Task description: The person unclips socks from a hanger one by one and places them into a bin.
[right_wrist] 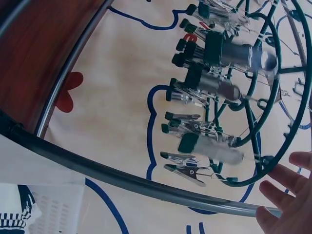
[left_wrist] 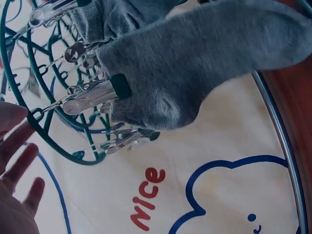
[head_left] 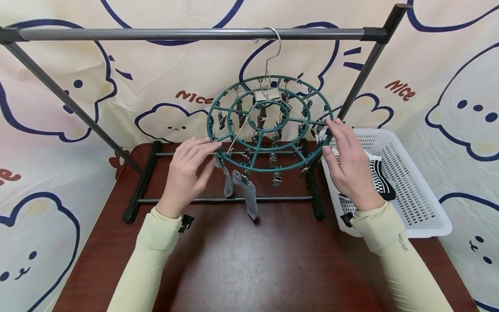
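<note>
A round green clip hanger (head_left: 257, 169) hangs by its metal hook from a grey rail. My left hand (head_left: 189, 173) touches the left of its rim with extended fingers. On the opposite side, my right hand (head_left: 348, 164) has its fingertips at the rim, fingers fairly straight. Two grey socks (head_left: 246, 195) dangle from clips at the front left; the left wrist view shows a clip (left_wrist: 92, 97) biting one sock's cuff (left_wrist: 156, 73). Bare metal clips (right_wrist: 209, 148) with green tips fill the right wrist view, some of them blurred.
The drying rack's rail (head_left: 175, 34) crosses above, with slanted posts at both sides. A white basket (head_left: 426, 190) stands at the right, holding a black-and-white patterned sock (head_left: 380, 175). A printed cloth (head_left: 31, 143) hangs around the dark wooden table (head_left: 249, 268).
</note>
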`<control>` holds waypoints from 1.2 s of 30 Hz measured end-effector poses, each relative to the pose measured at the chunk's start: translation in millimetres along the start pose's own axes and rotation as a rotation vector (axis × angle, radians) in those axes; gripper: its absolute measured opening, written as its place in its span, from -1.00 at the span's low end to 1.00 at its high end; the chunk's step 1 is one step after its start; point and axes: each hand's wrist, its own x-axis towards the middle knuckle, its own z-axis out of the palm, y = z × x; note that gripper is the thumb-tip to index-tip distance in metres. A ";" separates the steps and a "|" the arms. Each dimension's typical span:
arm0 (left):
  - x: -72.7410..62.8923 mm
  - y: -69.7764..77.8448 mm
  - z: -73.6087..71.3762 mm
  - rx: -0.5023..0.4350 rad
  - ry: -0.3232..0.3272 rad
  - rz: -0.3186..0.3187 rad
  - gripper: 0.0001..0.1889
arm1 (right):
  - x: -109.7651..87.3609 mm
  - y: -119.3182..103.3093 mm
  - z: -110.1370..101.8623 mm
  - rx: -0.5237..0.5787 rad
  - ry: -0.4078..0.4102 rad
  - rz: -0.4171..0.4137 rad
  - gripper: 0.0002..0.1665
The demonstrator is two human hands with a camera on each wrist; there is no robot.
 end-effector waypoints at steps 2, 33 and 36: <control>-1.3 4.9 2.4 -0.021 -0.002 0.032 -0.54 | -2.2 1.2 -1.0 -0.004 -0.014 0.019 -0.24; 15.2 22.1 10.5 0.033 0.029 0.177 -0.72 | -31.1 3.5 -11.3 0.081 -0.056 0.182 -0.35; 15.1 26.6 11.2 0.020 0.032 0.195 -0.71 | -39.5 4.4 -13.6 0.163 -0.054 0.242 -0.39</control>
